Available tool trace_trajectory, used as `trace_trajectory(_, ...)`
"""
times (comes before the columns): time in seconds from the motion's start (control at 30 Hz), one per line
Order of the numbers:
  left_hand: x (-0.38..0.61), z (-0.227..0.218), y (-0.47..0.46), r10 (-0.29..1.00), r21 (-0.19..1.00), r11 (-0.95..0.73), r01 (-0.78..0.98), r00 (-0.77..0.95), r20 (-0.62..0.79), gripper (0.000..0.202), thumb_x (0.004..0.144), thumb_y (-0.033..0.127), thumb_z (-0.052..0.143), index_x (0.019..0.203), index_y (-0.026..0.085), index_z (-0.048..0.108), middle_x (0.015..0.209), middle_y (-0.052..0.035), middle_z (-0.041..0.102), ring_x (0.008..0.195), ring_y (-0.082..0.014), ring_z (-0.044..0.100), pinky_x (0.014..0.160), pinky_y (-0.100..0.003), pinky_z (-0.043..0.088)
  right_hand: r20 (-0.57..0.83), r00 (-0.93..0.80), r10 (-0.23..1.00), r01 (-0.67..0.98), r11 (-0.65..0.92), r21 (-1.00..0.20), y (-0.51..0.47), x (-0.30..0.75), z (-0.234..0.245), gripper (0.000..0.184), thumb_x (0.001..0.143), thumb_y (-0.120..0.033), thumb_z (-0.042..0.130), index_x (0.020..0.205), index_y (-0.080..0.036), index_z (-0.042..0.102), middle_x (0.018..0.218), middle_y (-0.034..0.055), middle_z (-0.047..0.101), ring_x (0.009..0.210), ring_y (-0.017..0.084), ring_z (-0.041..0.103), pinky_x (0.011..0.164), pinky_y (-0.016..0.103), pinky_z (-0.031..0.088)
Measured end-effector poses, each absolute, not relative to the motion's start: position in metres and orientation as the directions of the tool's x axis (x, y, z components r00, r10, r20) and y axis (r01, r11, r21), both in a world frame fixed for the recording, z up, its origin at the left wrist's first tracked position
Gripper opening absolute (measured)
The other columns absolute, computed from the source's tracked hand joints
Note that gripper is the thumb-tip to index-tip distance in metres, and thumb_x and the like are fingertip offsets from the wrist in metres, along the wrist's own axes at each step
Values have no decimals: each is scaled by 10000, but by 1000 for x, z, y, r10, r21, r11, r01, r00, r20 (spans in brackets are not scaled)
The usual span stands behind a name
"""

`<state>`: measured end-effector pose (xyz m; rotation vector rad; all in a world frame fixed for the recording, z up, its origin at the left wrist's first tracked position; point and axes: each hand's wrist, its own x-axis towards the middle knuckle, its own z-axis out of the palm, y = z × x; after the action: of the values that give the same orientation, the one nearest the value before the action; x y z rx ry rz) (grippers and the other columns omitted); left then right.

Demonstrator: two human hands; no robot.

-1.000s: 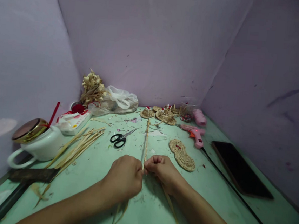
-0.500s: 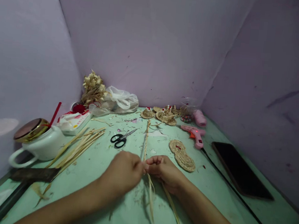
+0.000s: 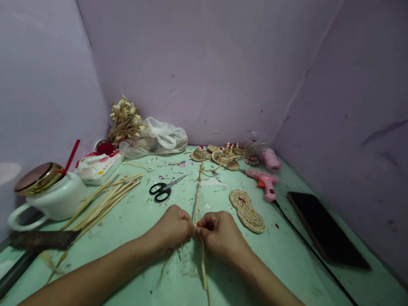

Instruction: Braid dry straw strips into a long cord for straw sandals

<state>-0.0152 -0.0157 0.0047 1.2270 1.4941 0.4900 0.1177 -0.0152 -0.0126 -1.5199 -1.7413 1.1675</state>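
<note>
1. Where the two hands meet, mid-table, a braid (image 3: 198, 195) has its near end; it runs straight away over the green table (image 3: 266, 293) toward the wall.
2. Braid: thin, pale straw, tightly plaited, narrow as cord; flat, ribbon-like loose strand (image 3: 203, 263) trailing from the near end, slightly kinked. Fainter wisps under the left side, blurred.
3. Left hand (image 3: 173, 228): fingers curled in, tips gripping the braid's near end. Right hand (image 3: 220, 234): thumb and forefinger pinched on the same spot, fingertips about touching the left's.
4. Just right of the braid, a coiled straw piece (image 3: 247, 211), figure-eight outline, ridged rows, small red mark near its far end. Left of the braid, scissors (image 3: 166, 189), black loops, metal blades partly apart.
5. Farther right: pink plastic glue gun (image 3: 264, 182), orange trigger, red light lit, black cable; dark, flat phone (image 3: 326, 227).
6. Against the back wall: straw hats (image 3: 225, 160) with red and white beads, clear cup (image 3: 256, 146), pink spool (image 3: 271, 159), crumpled white bag (image 3: 164, 135), dried flowers (image 3: 124, 121), papery and brittle.
7. Left side: loose straw strips (image 3: 113, 195), glossy white mug (image 3: 62, 199) with a gold-rimmed round object (image 3: 39, 179) on top, dark-bladed chopper (image 3: 44, 239).
8. Labels: white pack (image 3: 99, 168) bears red print, too small to read.
</note>
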Motion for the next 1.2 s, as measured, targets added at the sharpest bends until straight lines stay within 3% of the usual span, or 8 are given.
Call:
trace_trajectory(0.13, -12, 3, -18, 908, 850, 333, 409, 104, -406, 101, 517, 96, 430, 427, 139, 446, 294, 71, 280, 266, -26, 217, 307, -175, 117, -6, -172, 985, 716, 121, -688, -25, 118, -1, 131, 622, -170, 523, 574, -152, 644, 536, 48, 614, 486, 109, 461, 454, 229, 234)
trace_trajectory(0.37, -11, 7, -22, 867, 862, 427, 271, 146, -476, 150, 529, 151, 411, 394, 184, 355, 267, 66, 264, 218, -60, 209, 257, -196, 103, -4, -289, 957, 816, 244, -525, -35, 115, 12, 178, 644, -186, 491, 599, -171, 663, 578, 81, 644, 482, 128, 480, 461, 252, 192)
trace_trajectory(0.57, -18, 4, -18, 871, 872, 376, 314, 202, -448, 114, 524, 169, 439, 414, 169, 408, 279, 72, 294, 222, -47, 225, 252, -180, 118, -18, -400, 916, 841, 360, -403, -40, 112, 14, 175, 657, -204, 499, 617, -180, 668, 626, 88, 654, 517, 140, 502, 477, 262, 182)
trace_trajectory(0.67, -18, 5, -17, 855, 850, 417, 322, 179, -487, 83, 526, 172, 472, 456, 167, 427, 276, 78, 300, 224, -43, 212, 257, -179, 107, -37, -379, 925, 820, 317, -477, -35, 118, 15, 183, 673, -289, 525, 609, -187, 663, 556, 56, 618, 479, 119, 456, 465, 254, 182)
trace_trajectory(0.77, -18, 8, -17, 835, 845, 450, 288, 199, -513, 147, 546, 215, 526, 473, 173, 404, 289, 82, 310, 224, -39, 207, 260, -179, 98, -119, -278, 953, 740, 134, -659, -23, 126, 12, 263, 692, -354, 518, 547, -163, 625, 473, 29, 545, 439, 96, 407, 441, 233, 210)
trace_trajectory(0.9, -20, 10, -17, 822, 855, 449, 261, 254, -509, 166, 549, 237, 555, 488, 166, 418, 311, 85, 328, 226, -30, 207, 265, -181, 98, -282, -182, 942, 343, -208, -916, -11, 127, 6, 196, 714, -273, 490, 594, -138, 566, 537, 23, 556, 471, 94, 468, 474, 211, 340)
trace_trajectory(1.03, -23, 10, -15, 816, 874, 413, 255, 322, -480, 201, 549, 284, 577, 488, 158, 432, 324, 87, 325, 239, -21, 200, 277, -184, 109, -489, -364, 793, 26, -516, -856, -16, 115, 6, 90, 683, -169, 484, 602, -137, 504, 488, 11, 538, 428, 92, 498, 460, 207, 380)
trace_trajectory(1.2, -26, 6, -12, 829, 876, 316, 364, 342, -442, 115, 557, 230, 513, 485, 147, 480, 319, 80, 295, 271, -38, 216, 311, -196, 146, -448, -274, 851, 191, -409, -893, -18, 111, -1, 138, 643, -139, 494, 508, -122, 518, 330, -53, 377, 282, 31, 248, 324, 183, 153)
